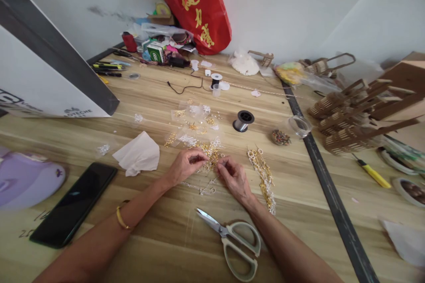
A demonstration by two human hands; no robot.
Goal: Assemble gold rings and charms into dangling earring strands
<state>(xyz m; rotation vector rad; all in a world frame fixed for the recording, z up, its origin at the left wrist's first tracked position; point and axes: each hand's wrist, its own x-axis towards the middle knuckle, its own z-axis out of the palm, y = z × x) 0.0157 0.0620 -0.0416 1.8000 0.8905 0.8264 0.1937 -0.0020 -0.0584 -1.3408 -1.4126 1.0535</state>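
My left hand and my right hand rest close together on the wooden table. Both are pinched at a small pile of gold beads and findings lying between them. What each pinch holds is too small to make out. A thin silvery chain lies just below the hands. A row of gold and silver chain pieces runs down the table to the right of my right hand. A gold bangle is on my left wrist.
Scissors lie near my right forearm. A black phone and a white tissue sit to the left. A thread spool, a bead dish, wooden basket frames and a red bag stand farther off.
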